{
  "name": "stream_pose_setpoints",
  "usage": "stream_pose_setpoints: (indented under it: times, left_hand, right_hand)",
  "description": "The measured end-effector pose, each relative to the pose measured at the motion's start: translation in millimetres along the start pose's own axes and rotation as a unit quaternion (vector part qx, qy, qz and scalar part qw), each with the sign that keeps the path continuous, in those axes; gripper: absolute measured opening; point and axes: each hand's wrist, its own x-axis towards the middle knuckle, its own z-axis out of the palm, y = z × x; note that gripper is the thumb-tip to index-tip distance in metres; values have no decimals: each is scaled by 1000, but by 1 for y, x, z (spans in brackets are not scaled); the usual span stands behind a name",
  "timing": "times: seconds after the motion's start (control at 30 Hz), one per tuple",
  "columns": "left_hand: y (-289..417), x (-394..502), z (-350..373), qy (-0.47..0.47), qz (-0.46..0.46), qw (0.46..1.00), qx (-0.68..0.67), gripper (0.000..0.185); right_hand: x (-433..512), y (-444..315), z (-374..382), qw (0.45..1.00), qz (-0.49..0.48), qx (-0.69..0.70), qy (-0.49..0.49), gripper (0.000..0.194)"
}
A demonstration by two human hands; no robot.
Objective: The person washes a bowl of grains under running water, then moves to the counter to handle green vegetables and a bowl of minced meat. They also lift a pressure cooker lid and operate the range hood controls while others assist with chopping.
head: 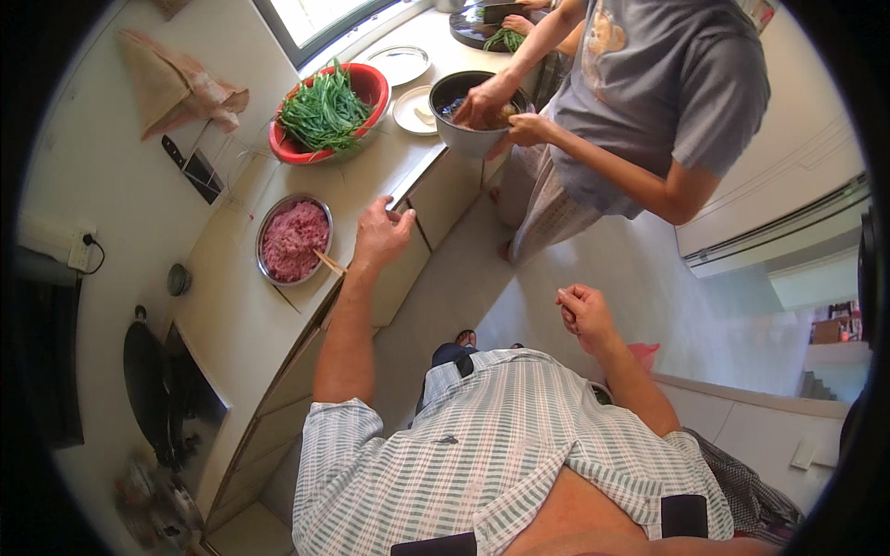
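Observation:
My left hand (pixel 384 235) is held over the counter's front edge with its fingers apart, holding nothing. Just left of it on the counter stands a metal bowl (pixel 329 258) of minced meat (pixel 295 240), with chopsticks (pixel 329 262) leaning in it and sticking out over the edge. My right hand (pixel 585 316) hangs over the floor at my right, fingers curled; whether something small is in it I cannot tell. Farther along the counter, a red plastic basin (pixel 381 87) holds green leafy stalks (pixel 323 111). Beyond it lie a metal plate (pixel 400 64) and a white plate (pixel 415 115).
A co-worker in a grey T-shirt (pixel 626 104) holds a dark-lined pot (pixel 466 142), one hand inside it. Behind, another person's hand (pixel 517 25) is by greens on a round dark board (pixel 469 31). A knife (pixel 198 167) hangs on the wall; a wok (pixel 146 382) is by the stove.

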Motion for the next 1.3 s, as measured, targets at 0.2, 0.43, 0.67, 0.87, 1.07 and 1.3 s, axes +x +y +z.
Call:
stream_pose_setpoints:
  times: [0.2, 0.43, 0.67, 0.87, 1.07, 1.3]
  left_hand:
    - [-14, -22, 53, -127, -32, 991, -23, 47]
    - [-34, -28, 108, -219, -51, 974, -15, 44]
    - [-59, 38, 140, -246, -250, 890, -291, 22]
    - [-64, 148, 143, -141, -321, 844, -405, 24]
    - [-78, 229, 157, -59, -350, 831, -428, 35]
    - [-80, 282, 176, 39, -381, 791, -477, 39]
  right_hand:
    - [-12, 15, -11, 998, 4, 17, 62, 22]
    - [-24, 27, -25, 992, 3, 34, 117, 21]
    - [-27, 40, -30, 987, 24, 36, 157, 22]
    - [-35, 53, -46, 979, 27, 19, 203, 23]
    - [-41, 55, -74, 973, 58, 26, 223, 23]
    - [-14, 37, -136, 959, 54, -27, 276, 24]
